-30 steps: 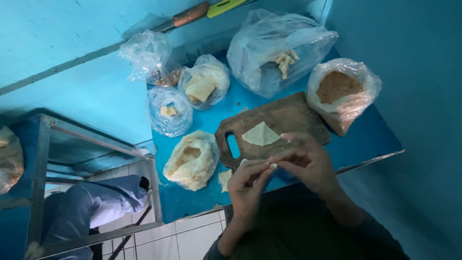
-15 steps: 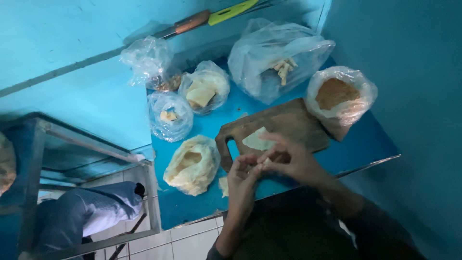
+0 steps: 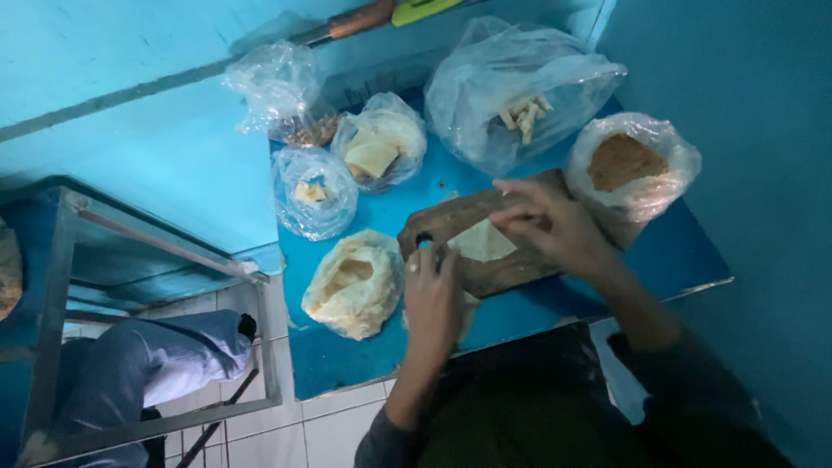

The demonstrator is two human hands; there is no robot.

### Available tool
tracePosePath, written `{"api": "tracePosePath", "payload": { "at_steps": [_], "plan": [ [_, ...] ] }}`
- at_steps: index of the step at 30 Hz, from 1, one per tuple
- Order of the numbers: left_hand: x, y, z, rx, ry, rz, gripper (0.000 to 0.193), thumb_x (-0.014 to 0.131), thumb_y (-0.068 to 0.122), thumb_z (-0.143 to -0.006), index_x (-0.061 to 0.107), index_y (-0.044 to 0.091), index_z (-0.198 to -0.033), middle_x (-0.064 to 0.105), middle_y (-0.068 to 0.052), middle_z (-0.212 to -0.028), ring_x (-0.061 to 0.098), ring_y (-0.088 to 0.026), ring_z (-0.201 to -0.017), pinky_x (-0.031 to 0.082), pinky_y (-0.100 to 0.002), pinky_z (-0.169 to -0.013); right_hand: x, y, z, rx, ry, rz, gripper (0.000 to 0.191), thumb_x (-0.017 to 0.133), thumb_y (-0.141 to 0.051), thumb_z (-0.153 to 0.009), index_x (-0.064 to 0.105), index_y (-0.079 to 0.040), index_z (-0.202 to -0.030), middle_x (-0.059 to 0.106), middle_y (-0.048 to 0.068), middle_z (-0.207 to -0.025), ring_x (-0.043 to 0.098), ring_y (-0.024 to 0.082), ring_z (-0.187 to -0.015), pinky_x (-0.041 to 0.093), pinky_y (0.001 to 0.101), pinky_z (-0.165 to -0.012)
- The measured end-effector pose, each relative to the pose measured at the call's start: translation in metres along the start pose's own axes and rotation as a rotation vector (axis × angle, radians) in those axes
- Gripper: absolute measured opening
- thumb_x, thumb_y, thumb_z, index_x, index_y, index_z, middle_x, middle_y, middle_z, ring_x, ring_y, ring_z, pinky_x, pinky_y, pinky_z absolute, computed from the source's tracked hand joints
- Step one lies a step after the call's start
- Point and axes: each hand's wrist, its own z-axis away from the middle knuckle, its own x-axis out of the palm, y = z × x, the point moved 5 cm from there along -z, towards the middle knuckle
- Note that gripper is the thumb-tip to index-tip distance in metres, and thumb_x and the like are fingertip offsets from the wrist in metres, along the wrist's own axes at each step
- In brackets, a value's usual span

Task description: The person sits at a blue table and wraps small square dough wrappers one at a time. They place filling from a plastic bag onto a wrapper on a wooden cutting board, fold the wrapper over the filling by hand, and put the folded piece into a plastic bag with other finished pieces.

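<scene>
A dark wooden cutting board (image 3: 485, 238) with a round hole in its handle lies on the blue desk (image 3: 685, 251). Its long axis runs from lower left to upper right, and the handle points toward the lower left. On it lies one thin, pale, roughly triangular sheet of dough (image 3: 482, 243), smooth and flat.

The left hand (image 3: 433, 299) rests at the board's handle end with fingers curled loosely; its grip seems closed on nothing, though the view is too dim to be sure. The right hand (image 3: 546, 221) hovers over the sheet with fingertips pinched together, possibly on its upper edge, but I cannot tell whether they actually hold it.

Six crinkled clear plastic bags stand around the board:
- One of brown powder (image 3: 628, 165).
- One large bag of pale sticks (image 3: 520, 95).
- One of flat pale pieces (image 3: 380, 147).
- One of a small yellowish cube (image 3: 312, 192).
- One of brownish bits (image 3: 282, 91).
- One open bag of stacked pale sheets (image 3: 354, 282).

A wooden-handled tool (image 3: 381, 16) lies at the wall.
</scene>
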Motion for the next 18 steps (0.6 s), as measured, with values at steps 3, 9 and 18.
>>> {"api": "tracePosePath", "payload": {
  "at_steps": [3, 9, 18],
  "plan": [
    [0.027, -0.009, -0.017, -0.112, -0.108, -0.143, 0.030, 0.058, 0.005, -0.086, 0.063, -0.002, -0.115, 0.059, -0.021, -0.112, 0.059, -0.040, -0.107, 0.049, -0.047, -0.091, 0.016, 0.003, 0.015, -0.197, 0.048, 0.404, 0.055, 0.068, -0.008, -0.090, 0.054, -0.008, -0.143, 0.070, 0.016, -0.111, 0.075, 0.022, -0.089, 0.059, 0.0335, -0.077],
    [0.046, -0.023, -0.021, -0.143, -0.144, -0.104, 0.020, 0.058, 0.005, -0.089, 0.064, 0.001, -0.108, 0.060, -0.021, -0.112, 0.059, -0.041, -0.110, 0.050, -0.047, -0.088, 0.043, 0.017, 0.019, -0.396, -0.039, 0.861, 0.054, 0.072, -0.011, -0.088, 0.059, -0.011, -0.140, 0.069, 0.012, -0.085, 0.071, 0.028, -0.080, 0.057, 0.0400, -0.068],
    [0.044, -0.047, -0.024, -0.415, -0.099, 0.230, 0.017, 0.071, 0.015, -0.091, 0.063, 0.002, -0.100, 0.069, -0.021, -0.086, 0.067, -0.043, -0.083, 0.051, -0.052, -0.073, 0.027, 0.003, 0.002, -0.538, 0.036, 0.666, 0.049, 0.071, -0.011, -0.090, 0.060, -0.016, -0.138, 0.071, 0.007, -0.092, 0.071, 0.026, -0.084, 0.056, 0.0398, -0.075]
  ]
}}
